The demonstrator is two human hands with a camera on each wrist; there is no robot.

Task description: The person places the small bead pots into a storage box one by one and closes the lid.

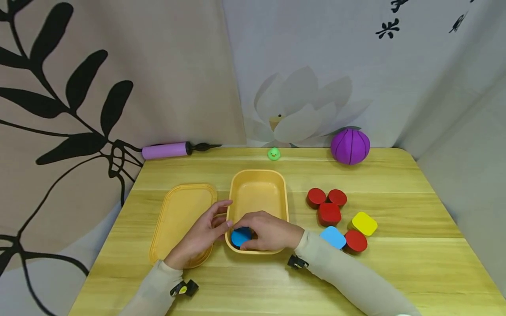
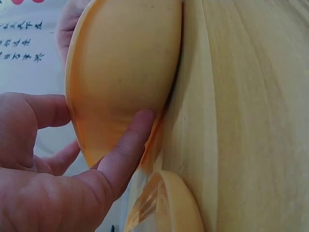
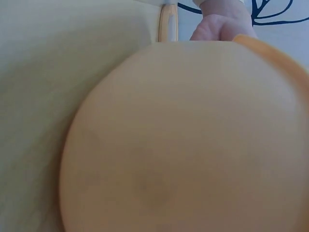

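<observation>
In the head view, my right hand (image 1: 269,230) reaches into the near end of a yellow-orange plastic container (image 1: 286,197). Its thumb and forefinger pinch a blue round block (image 1: 240,236) in the near left corner. My left hand (image 1: 203,235) is at the container's left side. The left wrist view shows its fingers (image 2: 53,111) touching the rim and outer wall, fairly straight. A matching lid (image 1: 182,206) lies left of the container, partly under the left hand. The container's outer wall (image 3: 183,135) fills most of the right wrist view and hides the right hand there.
Right of the container sit several red blocks (image 1: 329,214), a yellow block (image 1: 364,224) and a light blue block (image 1: 333,237), close to the right sleeve. Along the table's back edge are a purple hand pump (image 1: 166,150), a green duck toy (image 1: 273,153) and a purple ball (image 1: 350,146).
</observation>
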